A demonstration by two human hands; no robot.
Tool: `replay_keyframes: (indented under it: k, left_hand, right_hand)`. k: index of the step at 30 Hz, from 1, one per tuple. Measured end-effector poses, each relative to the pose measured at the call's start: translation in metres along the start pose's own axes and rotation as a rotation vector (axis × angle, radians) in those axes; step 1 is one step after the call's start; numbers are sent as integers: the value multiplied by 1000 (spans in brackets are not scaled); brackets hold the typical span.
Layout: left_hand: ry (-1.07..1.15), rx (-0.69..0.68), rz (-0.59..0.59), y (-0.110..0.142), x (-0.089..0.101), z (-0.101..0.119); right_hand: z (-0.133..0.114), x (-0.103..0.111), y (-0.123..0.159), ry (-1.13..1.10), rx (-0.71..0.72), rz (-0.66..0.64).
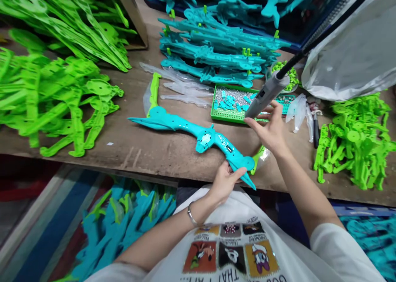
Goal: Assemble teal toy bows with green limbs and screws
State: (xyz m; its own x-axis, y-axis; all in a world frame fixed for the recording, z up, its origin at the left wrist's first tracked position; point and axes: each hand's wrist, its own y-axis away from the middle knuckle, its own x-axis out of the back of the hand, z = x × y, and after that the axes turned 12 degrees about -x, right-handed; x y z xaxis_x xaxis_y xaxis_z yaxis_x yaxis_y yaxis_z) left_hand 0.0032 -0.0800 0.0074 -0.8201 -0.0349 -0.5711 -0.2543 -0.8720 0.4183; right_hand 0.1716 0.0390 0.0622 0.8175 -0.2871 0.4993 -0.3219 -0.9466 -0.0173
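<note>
Leftward from left hand (pixel 223 182): teal bow (pixel 206 139), end gripped (right hand (pixel 272 131) grasping corded tool (pixel 266 95)).

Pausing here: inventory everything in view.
Table: one, brown, centre
Bow: one, turquoise, centre
End pieces: two, green, bow ends
Tray: one, green, behind bow
Metal bits: many, silver, in tray
Chips: several, turquoise, in tray
Screwdriver: one, grey, over tray
Small tray: one, teal, centre right
Clips: many, green, in tub
Strips: several, clear, flanking tray
Tool: one, black handle, right
Loose parts: many, green, both sides
Stacked parts: many, turquoise, back
Crates: two, blue, back, lower right
Box: one, brown, back left
Bag: one, white, back right
Heaped bows: many, turquoise, green, lower left
Cable: one, black, upper right
Shirt: one, white, bottom
Bracelet: one, silver, left wrist
Left hand: one, bare, gripping bow
Right hand: one, bare, around screwdriver
</note>
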Motion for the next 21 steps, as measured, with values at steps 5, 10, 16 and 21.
replay_keyframes:
  k: [5,10,16,21]
  left_hand:
    - [10,0,20,0,-1,-1]
    - [14,-2,42,0,-2,-5]
    - [-15,-13,51,2,-4,-8]
    - [-63,-26,57,3,-4,-9]
  right_hand:
    - [-22,-2,-33,-130,27,-196]
    - [-25,4,-54,-181,87,-34]
    - [11,-16,-73,-263,-18,20]
    - [19,-27,-75,-216,-46,196]
